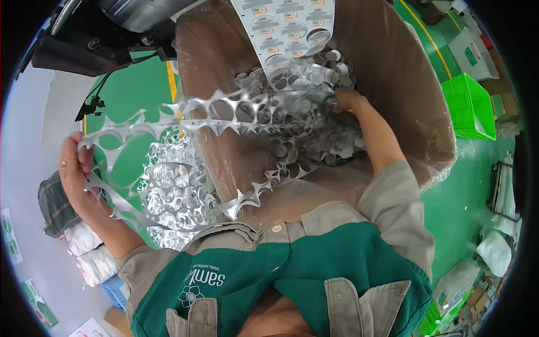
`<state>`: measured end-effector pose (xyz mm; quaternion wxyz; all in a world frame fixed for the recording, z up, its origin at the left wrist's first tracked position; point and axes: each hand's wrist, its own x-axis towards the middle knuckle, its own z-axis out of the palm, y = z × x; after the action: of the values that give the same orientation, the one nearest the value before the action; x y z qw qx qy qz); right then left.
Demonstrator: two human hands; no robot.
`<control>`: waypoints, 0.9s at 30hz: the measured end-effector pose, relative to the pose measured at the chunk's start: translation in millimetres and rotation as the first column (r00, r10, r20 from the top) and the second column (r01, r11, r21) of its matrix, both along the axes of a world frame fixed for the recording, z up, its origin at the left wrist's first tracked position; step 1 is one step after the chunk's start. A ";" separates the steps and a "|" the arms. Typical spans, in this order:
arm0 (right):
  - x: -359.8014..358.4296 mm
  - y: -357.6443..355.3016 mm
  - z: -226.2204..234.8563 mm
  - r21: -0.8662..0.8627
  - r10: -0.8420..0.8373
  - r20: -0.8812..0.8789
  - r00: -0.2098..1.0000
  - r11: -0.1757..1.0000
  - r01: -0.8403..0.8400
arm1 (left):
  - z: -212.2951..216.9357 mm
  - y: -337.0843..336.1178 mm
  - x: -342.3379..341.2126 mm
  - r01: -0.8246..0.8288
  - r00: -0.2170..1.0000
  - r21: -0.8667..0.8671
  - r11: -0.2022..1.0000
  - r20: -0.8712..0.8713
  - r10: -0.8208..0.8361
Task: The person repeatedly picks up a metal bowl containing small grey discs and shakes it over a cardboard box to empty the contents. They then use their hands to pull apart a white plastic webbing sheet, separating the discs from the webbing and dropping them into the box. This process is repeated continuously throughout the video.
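In the left of the frame, the left hand (76,168) is gripping one end of a silvery foil strip (202,117) punched with rows of round holes, its fingers curling narrowly around the metal. The strip is stretching across the middle of the frame toward the right hand (349,101), while another length is dropping from the left hand, curving along the lower middle and bending up again near the box's near edge. The right hand is reaching into the upper middle, its fingers bending beside the far end of the strip; blur is hiding the fingertips, so I cannot tell whether they are holding it.

Beneath the strip, a large brown box (404,95) with a clear plastic lining (441,174) is filling the centre and upper right. Loose silvery discs (342,143) are lying heaped inside it. A printed sheet (292,19) is hanging down from the top edge, with round holes showing in its lower part. Left of the box, a tangled pile of punched foil scrap (177,185) is sitting above the green floor (443,208). A dark machine (78,56) is occupying the upper left, and a bright green crate (469,106) is standing at the right.
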<state>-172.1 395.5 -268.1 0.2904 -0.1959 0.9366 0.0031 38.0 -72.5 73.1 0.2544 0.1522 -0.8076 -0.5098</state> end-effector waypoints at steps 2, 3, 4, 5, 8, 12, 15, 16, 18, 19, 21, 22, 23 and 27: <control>2.1 6.9 -0.4 0.262 -0.046 0.127 0.991 0.965 0.011 | -20.9 -13.6 1.3 0.015 0.995 0.107 0.994 0.092 -0.025; -3.9 6.6 6.8 0.309 -0.046 0.197 0.979 0.951 -0.018 | -27.6 -9.2 1.7 0.063 0.992 0.122 0.991 0.100 -0.075; -9.9 2.7 21.5 0.351 -0.047 0.257 0.965 0.935 -0.048 | -29.7 -2.4 -0.5 0.107 0.988 0.111 0.988 0.101 -0.118; -11.1 -2.7 34.7 0.287 0.012 0.284 0.959 0.953 -0.097 | -30.1 6.7 -4.7 0.151 0.982 0.099 0.984 0.102 -0.161; -8.0 -37.2 133.3 -0.270 0.398 0.063 0.915 0.890 -0.368 | -34.7 23.1 -19.6 0.271 0.955 0.087 0.959 0.098 -0.279; -14.0 -34.9 205.6 -0.897 0.400 0.421 0.814 0.046 0.440 | -43.4 25.4 -18.9 0.309 0.938 0.098 0.946 0.134 -0.320; -31.4 -4.1 163.9 -0.531 0.620 0.304 0.724 -0.520 0.669 | -56.2 25.6 -33.4 0.331 0.932 0.126 0.935 0.110 -0.345; -31.8 -7.0 144.3 -0.412 0.642 0.292 0.709 -0.584 0.699 | -55.8 27.2 -32.1 0.309 0.941 0.131 0.942 0.105 -0.323; -27.5 -7.0 97.1 -0.549 0.118 0.687 0.717 -0.562 0.619 | -51.7 30.3 -29.6 0.282 0.952 0.164 0.945 0.072 -0.297; -27.2 -2.1 60.4 -0.540 -0.138 0.829 0.541 -0.450 0.711 | -50.3 29.9 -28.4 0.270 0.957 0.174 0.947 0.057 -0.284; -21.8 24.5 -34.2 -0.682 -0.582 0.420 0.696 0.304 0.665 | -45.0 28.3 -30.7 0.260 0.962 0.197 0.945 0.035 -0.272; -16.4 32.4 -71.3 -0.285 -0.596 0.003 0.803 0.769 0.572 | -41.9 30.0 -34.2 0.233 0.967 0.197 0.952 0.054 -0.247; -13.6 24.4 -70.5 -0.162 -0.458 0.030 0.889 0.875 0.456 | -42.0 33.2 -30.7 0.229 0.968 0.185 0.956 0.058 -0.243; 7.5 -24.1 39.6 0.134 -0.058 0.321 0.945 0.991 0.016 | -40.7 45.2 -31.7 0.277 0.954 0.186 0.943 0.064 -0.293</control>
<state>-164.7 371.4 -228.5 0.4526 -0.1567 0.8775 0.0264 6.3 -27.4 32.4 0.1265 0.0782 -0.7840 -0.6026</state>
